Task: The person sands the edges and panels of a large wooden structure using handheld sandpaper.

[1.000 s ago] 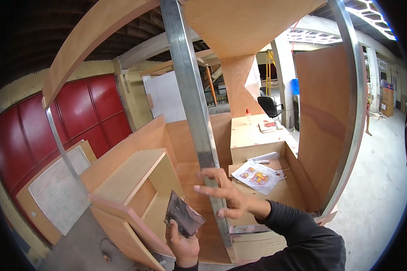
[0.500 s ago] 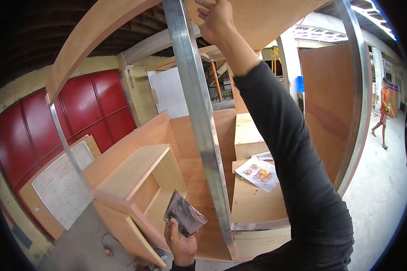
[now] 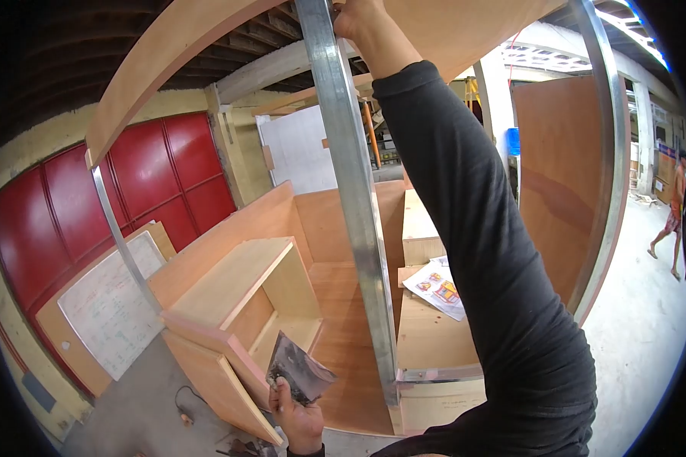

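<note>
My left hand is closed on a thin, dark, square plate smeared with a pale pinkish paste, its thumb lying over the near edge. The plate is tilted in front of an open plywood cabinet. My right hand is raised to the top of the view, beside the upper end of an upright metal post and under a curved wooden panel. Its fingers are hidden by the post and cut off by the frame edge, so whatever they hold does not show.
Printed drawings lie on a wooden ledge right of the post. A whiteboard leans near red metal doors. A second metal post stands to the right. Another person walks at the far right. Tools and a cord lie on the floor.
My right hand has shifted up and slightly left, its fingers passing behind the post. The left hand still holds the plate, slightly lower. The person at right has walked further right.
</note>
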A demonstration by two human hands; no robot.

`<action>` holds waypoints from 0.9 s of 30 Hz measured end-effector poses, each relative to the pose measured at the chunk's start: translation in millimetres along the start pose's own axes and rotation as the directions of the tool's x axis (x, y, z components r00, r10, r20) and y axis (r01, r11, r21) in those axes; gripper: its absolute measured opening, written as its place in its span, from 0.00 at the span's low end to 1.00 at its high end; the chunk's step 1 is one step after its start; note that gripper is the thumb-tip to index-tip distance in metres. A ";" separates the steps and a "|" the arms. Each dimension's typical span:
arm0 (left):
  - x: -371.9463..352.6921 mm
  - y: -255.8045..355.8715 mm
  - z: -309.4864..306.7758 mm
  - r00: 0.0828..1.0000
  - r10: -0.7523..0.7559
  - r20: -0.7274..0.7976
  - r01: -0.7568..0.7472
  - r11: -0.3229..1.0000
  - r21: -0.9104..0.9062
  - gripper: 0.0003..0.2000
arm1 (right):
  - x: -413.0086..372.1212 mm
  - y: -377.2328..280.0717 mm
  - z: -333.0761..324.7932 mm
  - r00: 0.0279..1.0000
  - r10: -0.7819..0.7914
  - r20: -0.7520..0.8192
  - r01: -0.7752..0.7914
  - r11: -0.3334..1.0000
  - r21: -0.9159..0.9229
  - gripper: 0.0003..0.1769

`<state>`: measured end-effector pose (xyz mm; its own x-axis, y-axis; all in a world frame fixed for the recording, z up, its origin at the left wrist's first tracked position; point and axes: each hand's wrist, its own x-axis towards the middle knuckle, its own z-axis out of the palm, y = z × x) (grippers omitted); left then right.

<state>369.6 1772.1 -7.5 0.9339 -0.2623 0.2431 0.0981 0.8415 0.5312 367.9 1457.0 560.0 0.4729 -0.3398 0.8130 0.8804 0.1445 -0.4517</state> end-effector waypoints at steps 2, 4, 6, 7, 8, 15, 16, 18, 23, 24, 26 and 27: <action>-2.3 2.1 -1.9 0.999 -0.008 0.050 0.008 1.000 -0.010 0.14 | -30.3 -5.3 21.4 0.997 0.003 -0.081 -0.005 0.999 -0.031 0.48; -5.3 6.6 1.2 0.997 -0.020 0.073 0.021 1.000 -0.018 0.15 | -34.1 -6.2 27.1 0.987 0.001 -0.161 -0.011 0.998 -0.061 0.51; -5.5 4.4 -1.7 0.997 -0.015 0.077 0.017 0.999 -0.034 0.15 | -38.2 -5.6 32.7 0.989 -0.064 -0.135 0.059 0.997 -0.041 0.54; -4.7 3.7 -2.9 0.997 -0.007 0.081 0.011 0.999 -0.049 0.16 | -41.7 -5.7 35.7 0.989 -0.066 -0.135 0.060 0.997 -0.044 0.54; -3.5 3.6 -4.8 0.997 -0.009 0.082 0.013 0.999 -0.050 0.16 | -45.1 -5.4 37.7 0.995 -0.052 -0.082 0.054 0.998 0.018 0.54; 0.5 0.7 -18.6 0.995 -0.047 0.092 0.054 0.995 -0.080 0.16 | -36.0 9.2 40.2 0.984 -0.178 -0.009 0.177 0.983 -0.038 0.54; 0.4 1.2 -18.1 0.995 -0.052 0.083 0.060 0.994 -0.091 0.17 | -32.8 12.0 39.4 0.984 -0.178 -0.009 0.177 0.983 -0.039 0.54; -1.3 2.5 -9.1 0.998 -0.046 0.044 0.049 0.995 -0.087 0.14 | -28.6 17.2 39.4 0.973 -0.230 0.022 0.231 0.970 -0.074 0.56; -6.4 10.0 -1.5 0.998 -0.048 0.029 0.050 0.997 -0.054 0.12 | -28.6 24.9 49.8 0.955 -0.277 -0.107 0.221 0.904 -0.366 0.53; -6.1 10.3 -1.9 0.998 -0.062 0.032 0.064 0.996 -0.056 0.12 | -30.2 26.1 52.6 0.946 -0.294 -0.136 0.210 0.876 -0.435 0.53; -3.3 10.8 -6.6 0.996 -0.078 0.040 0.081 0.995 -0.058 0.12 | -33.3 30.0 59.3 0.923 -0.334 -0.191 0.176 0.807 -0.564 0.52; -1.5 9.0 -10.1 0.994 -0.105 0.004 0.105 0.993 -0.059 0.12 | -35.6 31.2 62.8 0.909 -0.356 -0.215 0.153 0.767 -0.623 0.51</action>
<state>372.6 1784.8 -11.3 0.9171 -0.3509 0.1891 0.2156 0.8356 0.5053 380.9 1532.0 540.1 0.1085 -0.5599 0.8214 0.7252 -0.5206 -0.4506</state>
